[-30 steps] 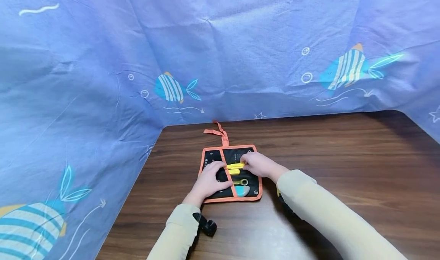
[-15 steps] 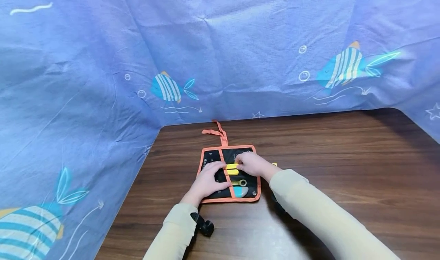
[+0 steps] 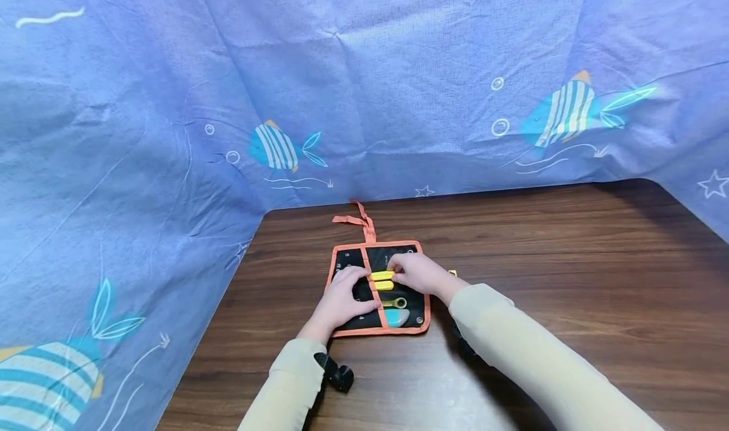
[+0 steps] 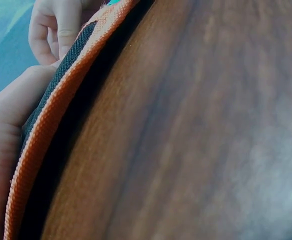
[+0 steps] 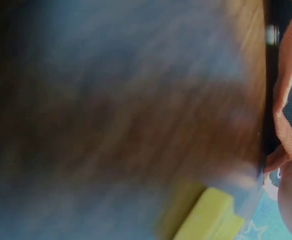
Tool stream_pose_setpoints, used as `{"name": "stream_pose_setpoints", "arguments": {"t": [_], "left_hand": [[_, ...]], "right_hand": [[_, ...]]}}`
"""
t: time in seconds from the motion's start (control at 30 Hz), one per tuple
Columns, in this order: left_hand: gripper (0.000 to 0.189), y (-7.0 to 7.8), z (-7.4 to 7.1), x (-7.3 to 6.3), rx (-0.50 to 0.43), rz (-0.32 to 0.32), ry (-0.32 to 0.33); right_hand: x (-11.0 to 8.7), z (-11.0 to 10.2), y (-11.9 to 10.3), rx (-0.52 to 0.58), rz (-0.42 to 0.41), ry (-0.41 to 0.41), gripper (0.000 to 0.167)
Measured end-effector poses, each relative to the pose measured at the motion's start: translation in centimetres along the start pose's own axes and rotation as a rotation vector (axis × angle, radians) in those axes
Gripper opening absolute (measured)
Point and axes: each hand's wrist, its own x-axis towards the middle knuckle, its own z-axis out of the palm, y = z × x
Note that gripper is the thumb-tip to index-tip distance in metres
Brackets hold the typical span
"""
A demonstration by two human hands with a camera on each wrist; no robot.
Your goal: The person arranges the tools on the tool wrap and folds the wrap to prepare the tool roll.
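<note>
A black tool roll [image 3: 398, 260] with orange edging lies unrolled on the table. My left hand [image 3: 338, 298] rests on its left half, fingers and thumb spread along the orange pocket band. On the right half my right hand [image 3: 418, 273] pinches the outer end of a yellow bar-shaped tool [image 3: 381, 276] that sticks out of a pocket. Just below it, a second yellow piece [image 3: 384, 285] shows in the band. Lower down are a ring-ended wrench [image 3: 400, 303] and a teal-and-grey rounded tool [image 3: 397, 318], both partly in pockets.
Orange tie straps [image 3: 364, 222] stretch from the roll's far edge across the wooden table [image 3: 541, 247]. A yellow block [image 5: 206, 215] lies on the table by my right wrist. A blue fish-print cloth [image 3: 398, 102] hangs behind and to the left.
My right hand has moved left toward the pocket band, and less of the yellow tool shows. The yellow block has come into view past the right wrist. My left hand stays in place.
</note>
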Motion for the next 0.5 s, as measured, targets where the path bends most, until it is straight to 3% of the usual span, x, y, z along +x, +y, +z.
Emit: {"name": "stream_pose_setpoints", "arguments": {"t": [0.27, 0.5], "left_hand": [[0.069, 0.15, -0.12, 0.27, 0.011, -0.022, -0.029], [0.070, 0.04, -0.19, 0.17, 0.017, -0.037, -0.049]], "right_hand": [[0.43, 0.19, -0.47, -0.056, -0.034, 0.002, 0.009], [0.46, 0.00, -0.97, -0.026, -0.010, -0.031, 0.008]]}}
